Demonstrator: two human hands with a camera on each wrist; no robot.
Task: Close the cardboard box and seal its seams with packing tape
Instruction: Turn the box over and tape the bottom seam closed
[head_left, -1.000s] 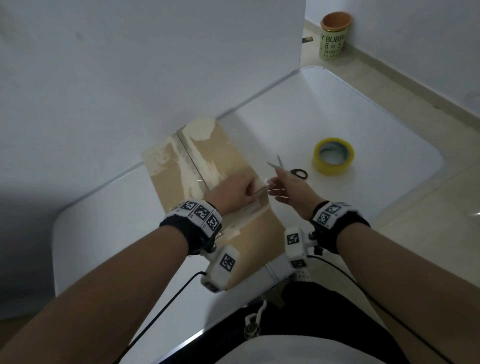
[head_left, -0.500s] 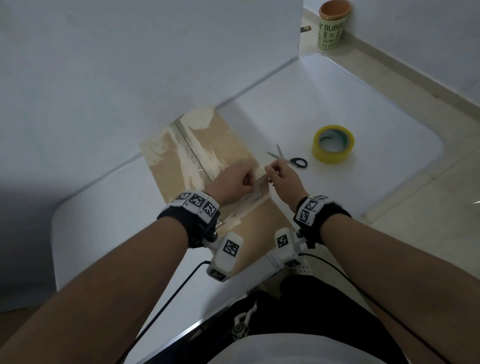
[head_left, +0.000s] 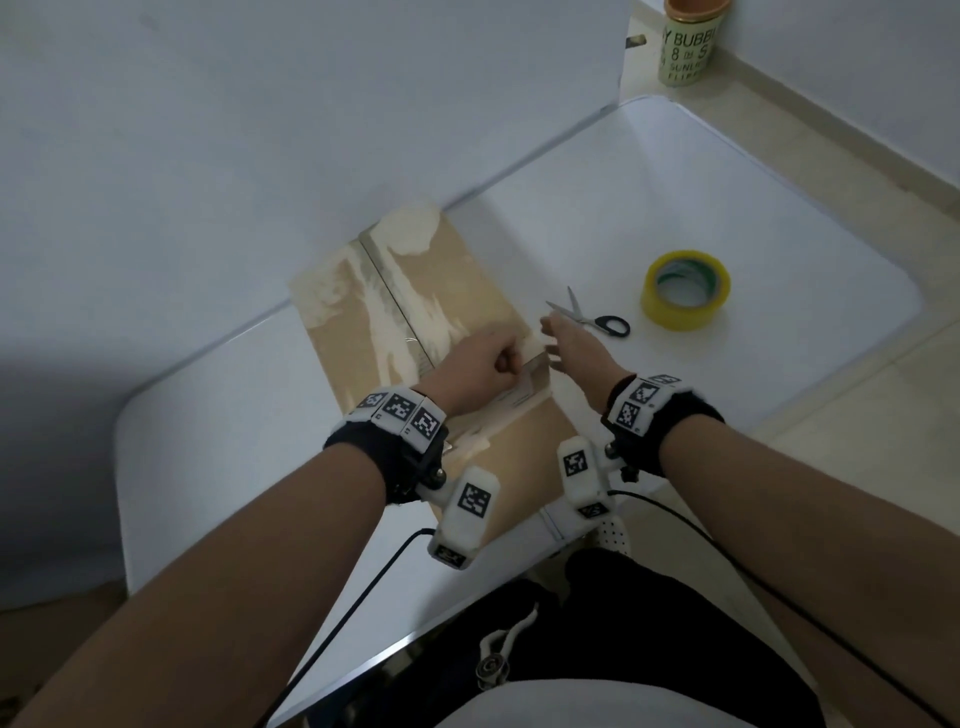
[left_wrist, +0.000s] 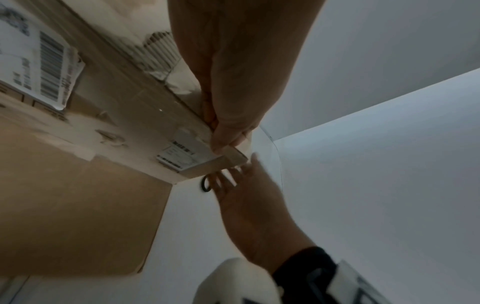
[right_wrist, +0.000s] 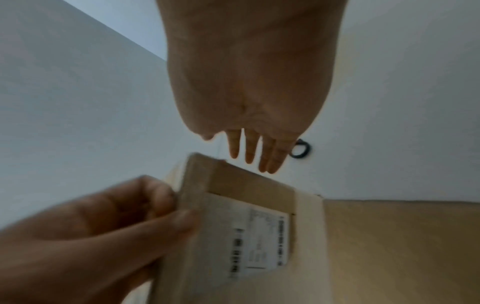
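Cardboard box (head_left: 415, 332) flat on desk (head_left: 727, 208). Left hand (head_left: 480, 371) pinching its right edge. Right hand (head_left: 576, 348) spread, empty — nearer scissors (head_left: 592, 317); tape roll (head_left: 685, 288) farther right, maybe next.

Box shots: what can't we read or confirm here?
- Label text: right wrist view, motion-blurred.
- Barcode sticker: left wrist view, cut by the frame edge.
- Scissors blades: right hand covers part.
- Left hand grip on the box corner: fingertips hidden, head view.
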